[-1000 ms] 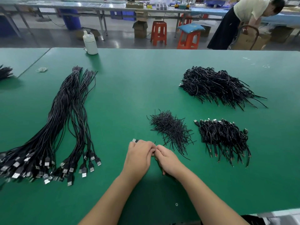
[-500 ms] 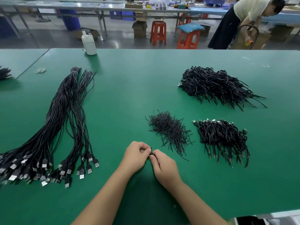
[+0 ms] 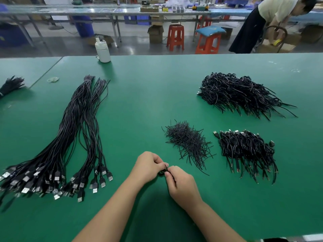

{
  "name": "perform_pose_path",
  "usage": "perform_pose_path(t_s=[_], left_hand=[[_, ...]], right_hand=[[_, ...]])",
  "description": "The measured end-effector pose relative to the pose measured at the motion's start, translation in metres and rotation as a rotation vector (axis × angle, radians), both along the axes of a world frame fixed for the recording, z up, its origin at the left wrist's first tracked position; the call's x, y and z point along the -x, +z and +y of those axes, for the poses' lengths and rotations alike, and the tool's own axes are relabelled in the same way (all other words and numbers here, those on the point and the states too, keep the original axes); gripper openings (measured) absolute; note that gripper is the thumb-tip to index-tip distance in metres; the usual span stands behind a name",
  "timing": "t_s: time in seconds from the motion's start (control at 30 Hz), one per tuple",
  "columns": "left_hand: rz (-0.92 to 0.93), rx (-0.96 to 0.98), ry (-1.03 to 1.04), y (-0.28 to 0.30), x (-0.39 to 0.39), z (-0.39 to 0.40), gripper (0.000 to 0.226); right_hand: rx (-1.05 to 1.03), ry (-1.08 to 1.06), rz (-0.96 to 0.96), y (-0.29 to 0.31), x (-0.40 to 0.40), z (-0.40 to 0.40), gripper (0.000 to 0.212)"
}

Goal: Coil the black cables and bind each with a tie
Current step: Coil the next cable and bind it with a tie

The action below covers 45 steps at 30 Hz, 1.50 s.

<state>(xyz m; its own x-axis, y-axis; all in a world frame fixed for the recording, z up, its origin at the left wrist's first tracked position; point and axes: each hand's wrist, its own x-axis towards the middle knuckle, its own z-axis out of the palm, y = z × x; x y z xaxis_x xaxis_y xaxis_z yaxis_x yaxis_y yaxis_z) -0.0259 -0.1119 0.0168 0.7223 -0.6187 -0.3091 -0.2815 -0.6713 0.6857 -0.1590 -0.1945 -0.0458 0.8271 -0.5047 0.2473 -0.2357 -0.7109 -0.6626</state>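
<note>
the green tabletop carries the long uncoiled cables at left, finished bundles at right, loose ties between. the left hand grips a small coiled cable; the right hand pinches a tie, now sticking up where a second ago both hands hid it, so binding looks nearly finished.
</note>
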Motion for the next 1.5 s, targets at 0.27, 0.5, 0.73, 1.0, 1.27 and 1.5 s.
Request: perform_pose_path(t_s=[0.27,0.5,0.73,1.0,1.27,1.5], left_hand=[[0.006,-0.103,-0.221,0.015,-0.009,0.003,0.021],[-0.173,-0.229,-0.291,0.02,0.001,-0.005,0.011],[-0.216,-0.253,-0.291,0.023,0.008,-0.008,0.012],[-0.372,-0.47,-0.445,0.02,0.007,-0.01,0.013],[-0.357,-0.467,-0.296,0.021,-0.008,0.01,0.013],[0.122,0.043,0.056,0.03,-0.029,0.026,0.011]], right_hand=[[0.053,0.038,0.017,0.005,0.001,0.002,0.013],[0.125,0.081,0.101,0.007,0.001,0.002,0.019],[0.111,0.058,0.095,0.009,0.002,0.003,0.016],[0.081,0.111,0.207,0.012,0.002,0.001,0.021],[0.224,0.023,0.339,0.044,-0.003,-0.018,0.053],[0.501,0.035,-0.173,0.073,-0.01,-0.011,0.037]])
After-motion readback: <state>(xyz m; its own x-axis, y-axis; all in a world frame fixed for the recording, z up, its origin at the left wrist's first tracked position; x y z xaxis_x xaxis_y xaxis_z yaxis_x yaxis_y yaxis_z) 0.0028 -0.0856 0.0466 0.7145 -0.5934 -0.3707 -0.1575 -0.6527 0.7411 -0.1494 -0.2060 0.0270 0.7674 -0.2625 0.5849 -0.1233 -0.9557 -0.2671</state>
